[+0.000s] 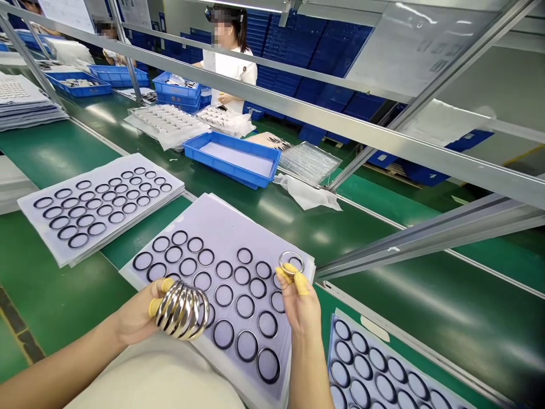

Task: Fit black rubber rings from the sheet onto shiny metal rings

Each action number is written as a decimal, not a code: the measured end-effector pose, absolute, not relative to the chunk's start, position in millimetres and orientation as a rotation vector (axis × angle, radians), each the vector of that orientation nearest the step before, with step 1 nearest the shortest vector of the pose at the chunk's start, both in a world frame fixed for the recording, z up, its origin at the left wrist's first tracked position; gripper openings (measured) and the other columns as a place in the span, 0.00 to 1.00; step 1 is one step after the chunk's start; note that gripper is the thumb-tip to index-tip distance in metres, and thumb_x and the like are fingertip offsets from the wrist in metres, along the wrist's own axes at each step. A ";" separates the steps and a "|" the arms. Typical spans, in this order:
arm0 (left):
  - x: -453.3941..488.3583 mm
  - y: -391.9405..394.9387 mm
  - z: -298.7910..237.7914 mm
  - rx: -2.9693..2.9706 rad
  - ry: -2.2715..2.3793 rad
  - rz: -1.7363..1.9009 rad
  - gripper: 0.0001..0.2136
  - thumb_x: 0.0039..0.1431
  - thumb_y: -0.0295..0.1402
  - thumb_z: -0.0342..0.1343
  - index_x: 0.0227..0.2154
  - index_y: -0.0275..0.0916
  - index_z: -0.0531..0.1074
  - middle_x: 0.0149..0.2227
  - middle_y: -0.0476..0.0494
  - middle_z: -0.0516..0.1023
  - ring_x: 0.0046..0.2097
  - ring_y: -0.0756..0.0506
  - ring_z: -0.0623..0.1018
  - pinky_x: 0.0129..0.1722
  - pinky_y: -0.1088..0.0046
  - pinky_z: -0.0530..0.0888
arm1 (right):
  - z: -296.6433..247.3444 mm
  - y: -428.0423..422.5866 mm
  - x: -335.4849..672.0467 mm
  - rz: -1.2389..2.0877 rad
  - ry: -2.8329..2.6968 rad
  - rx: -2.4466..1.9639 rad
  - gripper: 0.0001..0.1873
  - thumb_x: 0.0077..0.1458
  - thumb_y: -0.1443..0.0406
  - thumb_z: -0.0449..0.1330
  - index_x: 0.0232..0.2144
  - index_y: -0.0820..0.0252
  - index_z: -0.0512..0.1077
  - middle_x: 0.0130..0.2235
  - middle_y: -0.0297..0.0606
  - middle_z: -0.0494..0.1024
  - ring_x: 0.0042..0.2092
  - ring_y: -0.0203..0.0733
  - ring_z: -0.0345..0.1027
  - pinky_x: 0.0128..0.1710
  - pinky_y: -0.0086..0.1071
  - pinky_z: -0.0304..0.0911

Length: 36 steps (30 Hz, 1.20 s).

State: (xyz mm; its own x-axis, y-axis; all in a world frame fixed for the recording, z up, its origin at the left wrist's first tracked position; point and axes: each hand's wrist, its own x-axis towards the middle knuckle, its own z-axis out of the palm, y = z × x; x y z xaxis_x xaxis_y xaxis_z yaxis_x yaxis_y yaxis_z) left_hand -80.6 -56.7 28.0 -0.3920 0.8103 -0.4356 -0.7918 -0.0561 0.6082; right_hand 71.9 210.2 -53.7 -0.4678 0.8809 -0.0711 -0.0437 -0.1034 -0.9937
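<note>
My left hand (pixel 142 315), with yellow finger cots, grips a stack of shiny metal rings (pixel 182 311) low over the near edge of a white sheet (pixel 221 227). The sheet lies on the green belt and carries rows of dark rings (pixel 240 275). My right hand (pixel 300 301), also in yellow cots, pinches a single metal ring (pixel 291 262) above the sheet's far right corner.
A second sheet with dark rings (pixel 97 204) lies to the left, a third (pixel 374 369) at the lower right. Behind stand a blue tray (pixel 232 159), clear blister trays (pixel 309 163) and stacked paper (pixel 21 102). A metal rail (pixel 383 139) crosses overhead. Another person (pixel 230 57) works opposite.
</note>
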 end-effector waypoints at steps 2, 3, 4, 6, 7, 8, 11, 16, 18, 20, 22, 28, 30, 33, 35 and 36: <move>-79.5 -55.8 28.6 0.122 0.981 1.675 0.08 0.39 0.28 0.71 0.19 0.32 0.77 0.22 0.43 0.76 0.25 0.49 0.73 0.27 0.75 0.71 | -28.5 179.6 74.7 1.793 -1.417 -0.874 0.21 0.48 0.46 0.61 0.32 0.54 0.79 0.35 0.39 0.82 0.37 0.47 0.77 0.37 0.41 0.74; -78.9 -55.5 28.4 0.164 0.981 1.660 0.08 0.40 0.29 0.70 0.19 0.32 0.77 0.22 0.43 0.76 0.25 0.49 0.73 0.28 0.75 0.71 | -16.8 165.4 76.2 1.884 -1.380 -0.820 0.19 0.47 0.46 0.62 0.32 0.53 0.79 0.33 0.38 0.82 0.35 0.45 0.78 0.35 0.38 0.74; -78.3 -55.5 27.6 0.189 0.975 1.653 0.08 0.40 0.30 0.70 0.19 0.32 0.77 0.22 0.44 0.76 0.26 0.49 0.73 0.28 0.76 0.71 | -6.0 152.5 77.5 2.031 -1.291 -0.739 0.16 0.47 0.49 0.65 0.32 0.53 0.80 0.33 0.38 0.82 0.35 0.43 0.78 0.33 0.34 0.75; -77.4 -56.3 24.5 0.202 0.949 1.654 0.09 0.39 0.31 0.71 0.19 0.33 0.76 0.22 0.44 0.76 0.26 0.50 0.72 0.29 0.76 0.71 | 11.0 131.5 79.5 2.235 -1.140 -0.590 0.11 0.46 0.55 0.68 0.32 0.52 0.81 0.32 0.36 0.83 0.33 0.40 0.78 0.29 0.27 0.74; -77.2 -56.9 22.4 0.207 0.929 1.653 0.10 0.39 0.31 0.71 0.19 0.33 0.76 0.22 0.44 0.76 0.26 0.50 0.72 0.29 0.76 0.71 | 16.6 123.9 80.1 2.305 -1.084 -0.530 0.10 0.46 0.57 0.69 0.32 0.52 0.81 0.32 0.35 0.83 0.32 0.39 0.78 0.28 0.25 0.73; -77.1 -57.6 20.4 0.212 0.909 1.653 0.10 0.38 0.31 0.71 0.19 0.33 0.75 0.23 0.44 0.76 0.26 0.50 0.73 0.29 0.76 0.70 | 19.8 118.5 80.4 2.339 -1.064 -0.488 0.09 0.46 0.58 0.69 0.32 0.51 0.81 0.31 0.35 0.83 0.32 0.39 0.78 0.27 0.24 0.73; -78.0 -58.8 16.3 0.238 0.874 1.641 0.10 0.38 0.31 0.71 0.19 0.32 0.75 0.23 0.44 0.76 0.27 0.50 0.73 0.29 0.76 0.70 | 12.5 117.6 77.7 2.241 -1.179 -0.467 0.09 0.50 0.57 0.66 0.34 0.51 0.80 0.32 0.37 0.83 0.32 0.42 0.78 0.27 0.29 0.74; -81.7 -60.8 19.8 0.271 0.853 1.648 0.10 0.39 0.33 0.71 0.20 0.33 0.76 0.23 0.45 0.76 0.26 0.50 0.72 0.29 0.77 0.68 | -41.3 162.4 59.9 1.188 -1.939 -0.795 0.15 0.57 0.57 0.56 0.40 0.59 0.77 0.40 0.47 0.81 0.40 0.51 0.76 0.43 0.49 0.71; -83.5 -64.0 21.0 0.276 0.847 1.662 0.11 0.39 0.34 0.71 0.21 0.33 0.77 0.23 0.45 0.76 0.26 0.50 0.72 0.30 0.77 0.68 | -63.2 181.8 50.1 1.038 -2.029 -0.822 0.16 0.54 0.56 0.57 0.35 0.60 0.78 0.40 0.51 0.80 0.45 0.56 0.73 0.50 0.57 0.64; -85.6 -68.4 20.2 0.264 0.852 1.681 0.11 0.40 0.35 0.71 0.21 0.33 0.77 0.23 0.45 0.76 0.27 0.50 0.72 0.30 0.76 0.69 | -80.1 192.0 38.8 0.970 -2.115 -0.808 0.16 0.54 0.57 0.56 0.34 0.61 0.79 0.41 0.54 0.80 0.47 0.58 0.71 0.52 0.58 0.61; -87.5 -73.0 18.3 0.234 0.861 1.705 0.11 0.39 0.35 0.71 0.22 0.33 0.77 0.24 0.45 0.76 0.27 0.50 0.72 0.31 0.76 0.69 | -92.1 191.7 23.8 0.946 -2.216 -0.753 0.15 0.55 0.59 0.55 0.35 0.60 0.79 0.43 0.53 0.79 0.48 0.56 0.70 0.52 0.55 0.61; -91.6 -82.0 23.0 0.185 0.869 1.775 0.10 0.39 0.33 0.71 0.21 0.34 0.77 0.23 0.46 0.76 0.26 0.51 0.73 0.31 0.77 0.69 | -103.9 171.4 -40.3 1.046 -2.374 -0.570 0.10 0.57 0.60 0.59 0.35 0.61 0.75 0.41 0.42 0.78 0.47 0.47 0.70 0.53 0.50 0.59; -92.7 -83.4 27.3 0.191 0.859 1.793 0.12 0.37 0.35 0.72 0.20 0.33 0.77 0.23 0.46 0.76 0.26 0.51 0.72 0.30 0.77 0.69 | -98.1 165.2 -52.2 1.106 -2.349 -0.555 0.11 0.56 0.59 0.59 0.34 0.61 0.76 0.41 0.45 0.78 0.48 0.50 0.68 0.54 0.53 0.56; -95.3 -84.3 31.5 0.193 0.881 1.791 0.14 0.33 0.37 0.73 0.19 0.33 0.77 0.21 0.46 0.75 0.25 0.52 0.71 0.29 0.77 0.69 | -78.0 148.0 -43.4 1.247 -2.282 -0.522 0.13 0.53 0.56 0.59 0.34 0.59 0.77 0.42 0.48 0.76 0.48 0.53 0.66 0.54 0.55 0.54; -97.4 -83.5 32.7 0.182 0.936 1.766 0.15 0.33 0.38 0.73 0.19 0.33 0.77 0.21 0.47 0.74 0.24 0.53 0.70 0.28 0.78 0.68 | -58.1 129.1 -21.5 1.414 -2.246 -0.453 0.15 0.55 0.54 0.57 0.36 0.56 0.77 0.38 0.44 0.77 0.42 0.50 0.68 0.46 0.49 0.62; -98.4 -82.5 33.2 0.179 0.970 1.752 0.15 0.33 0.38 0.73 0.19 0.33 0.78 0.21 0.47 0.74 0.24 0.53 0.70 0.27 0.78 0.67 | -47.1 118.0 -8.5 1.521 -2.234 -0.407 0.16 0.58 0.54 0.54 0.36 0.56 0.76 0.35 0.42 0.77 0.37 0.47 0.69 0.41 0.45 0.65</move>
